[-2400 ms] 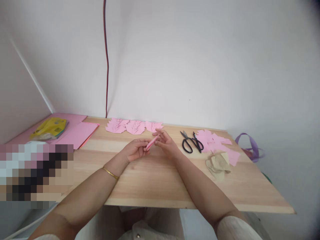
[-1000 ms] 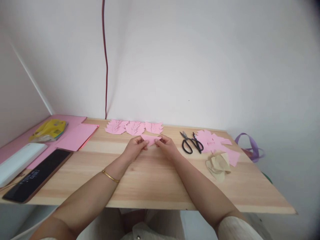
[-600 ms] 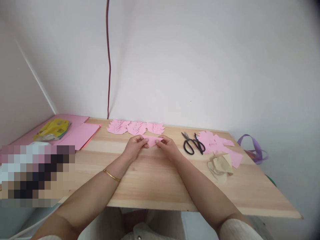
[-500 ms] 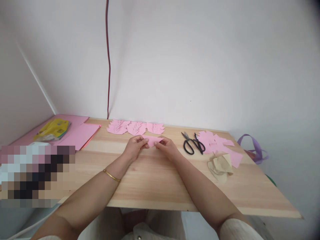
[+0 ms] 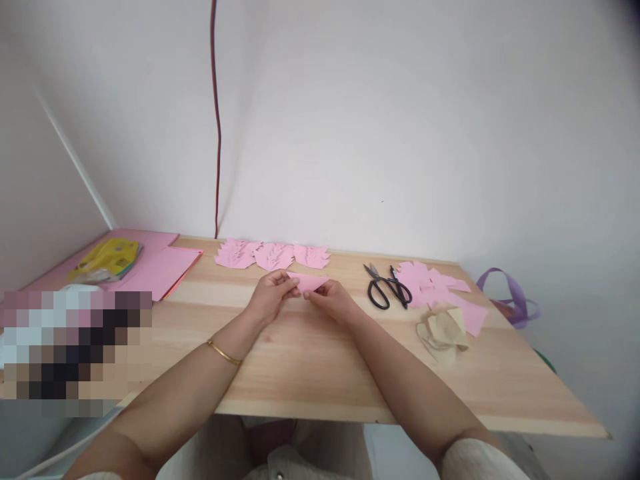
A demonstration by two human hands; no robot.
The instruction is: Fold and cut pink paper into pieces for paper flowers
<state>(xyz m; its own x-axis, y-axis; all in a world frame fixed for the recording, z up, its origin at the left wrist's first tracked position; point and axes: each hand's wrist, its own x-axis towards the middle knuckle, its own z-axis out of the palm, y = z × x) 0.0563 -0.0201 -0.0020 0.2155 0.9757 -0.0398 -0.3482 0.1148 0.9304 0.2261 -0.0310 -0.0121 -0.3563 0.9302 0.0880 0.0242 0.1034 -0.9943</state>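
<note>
A small folded piece of pink paper is held between both hands, just above the wooden table. My left hand pinches its left end between thumb and fingers. At the lower right edge, my right hand grips it with the thumb in front and the fingers curled behind. Beyond the hands lie three pink paper cut-outs with jagged edges: a left one, a middle one and a right one.
Black-handled scissors and a black pen-like tool lie to the right, beside pink paper scraps and crumpled beige cloth or paper. Pink sheets and a yellow packet sit at left. A purple ribbon hangs off the right edge.
My right thumb has slid slightly left along the paper's lower edge, closer to my left fingers. The paper now looks more triangular. Things on the table have not moved.
</note>
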